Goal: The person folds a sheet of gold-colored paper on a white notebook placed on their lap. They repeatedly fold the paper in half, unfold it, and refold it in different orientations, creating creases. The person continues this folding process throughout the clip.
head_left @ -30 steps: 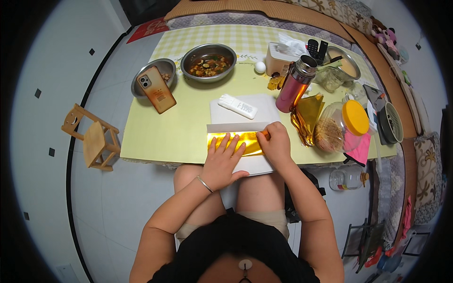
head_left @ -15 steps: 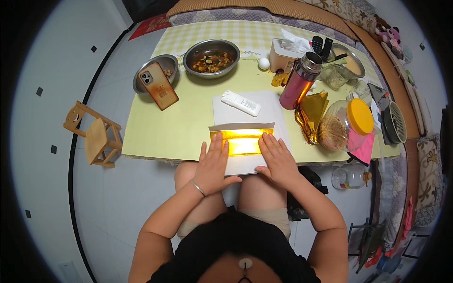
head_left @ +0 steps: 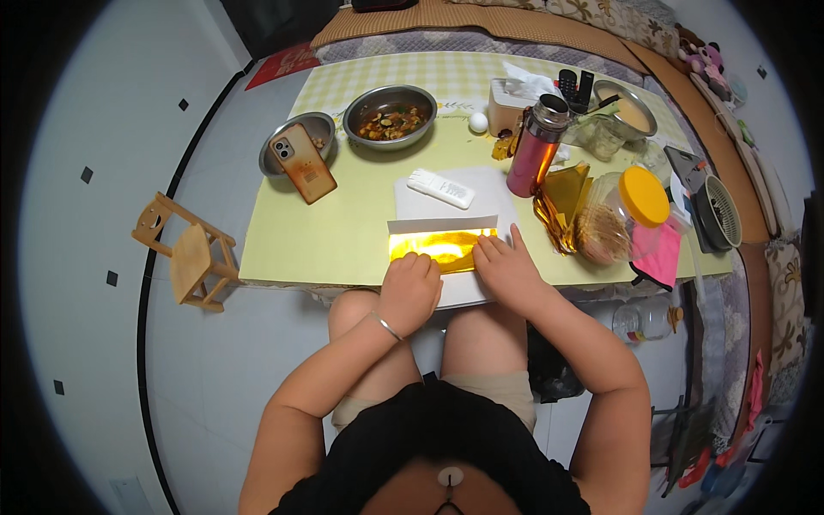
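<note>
A shiny gold foil sheet (head_left: 429, 246) with a grey strip along its far edge lies on a white board (head_left: 502, 210) at the table's near edge. My left hand (head_left: 412, 287) is closed, its curled fingers at the near left edge of the foil; the thumb side is partly hidden. My right hand (head_left: 513, 273) has bent fingers gripping the foil's right end, with one outer finger pointing away. Beyond the foil, a white oblong device (head_left: 440, 189) rests on the board. More gold foil sheets (head_left: 562, 193) lie to the right, crumpled at one end.
A phone (head_left: 305, 163) leans on a metal bowl (head_left: 273, 129) at left, beside a bowl of food (head_left: 390, 142). At right stand a pink thermos (head_left: 534, 154), a yellow-lidded jar (head_left: 605, 232) and a tissue box (head_left: 506, 107). A small wooden chair (head_left: 193, 257) is left of the table.
My hands lay flat with fingers stretched on the foil; now the fingers are curled at its near and right edges. The left hand has drawn nearer to me. The view has shifted slightly.
</note>
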### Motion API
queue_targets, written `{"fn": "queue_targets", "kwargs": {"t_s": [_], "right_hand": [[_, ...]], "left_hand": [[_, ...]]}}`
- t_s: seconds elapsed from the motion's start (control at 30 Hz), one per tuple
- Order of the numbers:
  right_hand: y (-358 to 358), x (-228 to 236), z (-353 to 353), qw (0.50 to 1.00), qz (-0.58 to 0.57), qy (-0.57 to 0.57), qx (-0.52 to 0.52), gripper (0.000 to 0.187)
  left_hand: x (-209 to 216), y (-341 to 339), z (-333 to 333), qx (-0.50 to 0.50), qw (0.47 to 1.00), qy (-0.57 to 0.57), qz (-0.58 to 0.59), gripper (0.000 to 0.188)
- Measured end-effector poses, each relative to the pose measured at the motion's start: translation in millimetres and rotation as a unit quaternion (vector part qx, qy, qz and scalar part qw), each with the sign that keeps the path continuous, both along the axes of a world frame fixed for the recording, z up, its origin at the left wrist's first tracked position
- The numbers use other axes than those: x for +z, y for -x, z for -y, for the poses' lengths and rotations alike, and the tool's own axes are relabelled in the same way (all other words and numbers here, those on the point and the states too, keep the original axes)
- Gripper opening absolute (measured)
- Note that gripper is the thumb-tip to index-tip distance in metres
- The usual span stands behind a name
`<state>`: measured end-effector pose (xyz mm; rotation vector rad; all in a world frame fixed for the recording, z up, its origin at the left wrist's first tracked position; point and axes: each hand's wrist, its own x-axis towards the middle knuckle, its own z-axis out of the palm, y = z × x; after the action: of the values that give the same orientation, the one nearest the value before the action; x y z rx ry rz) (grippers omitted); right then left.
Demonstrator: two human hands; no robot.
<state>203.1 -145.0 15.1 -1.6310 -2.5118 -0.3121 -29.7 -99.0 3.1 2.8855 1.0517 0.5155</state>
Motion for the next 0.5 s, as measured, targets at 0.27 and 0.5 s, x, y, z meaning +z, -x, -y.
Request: {"fn": "queue_targets", "kwargs": {"t_s": [0.27,0.5], "right_hand": [[-3,-19,16,0.996,-0.025,-0.08,-0.039,0.022],[-21,-14,7,0.926,-0.364,0.003,-0.105,0.016]], "left_hand": [[1,-29,-26,-0.06,0.99,-0.122,0.028,0.022],[-10,-59,-1,-0.01,0.975,0.069,0.209,0.012]]}}
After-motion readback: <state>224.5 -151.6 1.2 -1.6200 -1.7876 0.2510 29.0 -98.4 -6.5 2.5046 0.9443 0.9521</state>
